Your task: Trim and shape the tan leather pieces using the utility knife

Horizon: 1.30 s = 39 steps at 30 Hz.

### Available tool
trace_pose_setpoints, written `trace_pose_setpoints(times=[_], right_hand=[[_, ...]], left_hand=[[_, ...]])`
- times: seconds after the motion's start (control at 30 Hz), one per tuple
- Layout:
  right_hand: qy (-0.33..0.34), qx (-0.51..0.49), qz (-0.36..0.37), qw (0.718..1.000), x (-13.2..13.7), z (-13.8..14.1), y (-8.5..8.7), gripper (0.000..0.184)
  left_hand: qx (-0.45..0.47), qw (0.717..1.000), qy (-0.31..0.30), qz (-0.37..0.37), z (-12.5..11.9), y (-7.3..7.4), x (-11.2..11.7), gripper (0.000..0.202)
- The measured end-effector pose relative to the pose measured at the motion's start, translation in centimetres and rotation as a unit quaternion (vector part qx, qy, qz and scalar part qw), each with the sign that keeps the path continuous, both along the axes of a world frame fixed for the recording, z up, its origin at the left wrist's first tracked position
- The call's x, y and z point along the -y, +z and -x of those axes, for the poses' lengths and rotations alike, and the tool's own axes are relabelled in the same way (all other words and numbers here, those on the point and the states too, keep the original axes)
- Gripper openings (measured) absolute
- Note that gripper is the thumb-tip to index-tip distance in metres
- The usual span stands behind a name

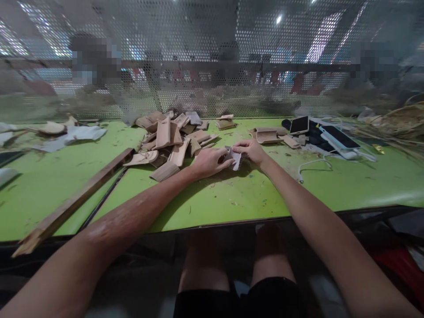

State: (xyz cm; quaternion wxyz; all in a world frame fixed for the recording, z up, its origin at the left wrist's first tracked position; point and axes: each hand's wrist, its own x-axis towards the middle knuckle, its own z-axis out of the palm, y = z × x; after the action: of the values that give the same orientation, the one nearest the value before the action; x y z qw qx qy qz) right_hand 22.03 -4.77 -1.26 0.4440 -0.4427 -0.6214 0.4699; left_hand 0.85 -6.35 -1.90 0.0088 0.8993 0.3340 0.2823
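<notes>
My left hand (212,162) and my right hand (251,151) meet over the middle of the green table. Between them is a small, creased piece of whitish paper (236,160), its loose end hanging toward me. Left thumb and fingers close on its left side; the right fingers pinch its upper right edge. Whether something lies inside the paper cannot be seen. Just left of my left hand rises a pile of brown bamboo pieces (168,133), curved and flat. Beyond my right hand lie a few more bamboo pieces (266,135).
A long wooden bar (79,194) lies slanted at the left, its splintered end past the front edge. White paper scraps (77,136) are behind it. At right are a phone (299,125), a light-blue device (339,138) and a white cable (314,161). A perforated metal screen (198,84) closes the back.
</notes>
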Motion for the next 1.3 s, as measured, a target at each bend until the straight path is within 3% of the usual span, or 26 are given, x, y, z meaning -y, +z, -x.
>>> trace_pose_setpoints(times=[0.17, 0.33, 0.47, 0.7, 1.3], right_hand=[[0.001, -0.002, 0.007, 1.0, 0.2, 0.12, 0.07, 0.025], [0.003, -0.033, 0.02, 0.999, 0.06, 0.11, 0.17, 0.026], [-0.022, -0.025, 0.009, 0.999, -0.1, 0.09, 0.18, 0.027], [-0.06, 0.026, -0.006, 0.998, 0.02, 0.23, 0.39, 0.025], [-0.053, 0.042, -0.006, 0.998, -0.3, -0.75, 0.96, 0.029]], left_hand=[[-0.005, 0.999, -0.041, 0.035, 0.31, 0.32, -0.02, 0.036], [0.01, 0.999, 0.027, 0.037, -0.05, 0.05, 0.14, 0.03], [0.018, 0.999, 0.029, 0.033, -0.18, -0.3, 0.07, 0.026], [-0.019, 0.999, -0.01, 0.046, -0.04, -0.22, -0.09, 0.017], [0.024, 0.991, -0.098, 0.083, -0.33, 0.32, 0.28, 0.036]])
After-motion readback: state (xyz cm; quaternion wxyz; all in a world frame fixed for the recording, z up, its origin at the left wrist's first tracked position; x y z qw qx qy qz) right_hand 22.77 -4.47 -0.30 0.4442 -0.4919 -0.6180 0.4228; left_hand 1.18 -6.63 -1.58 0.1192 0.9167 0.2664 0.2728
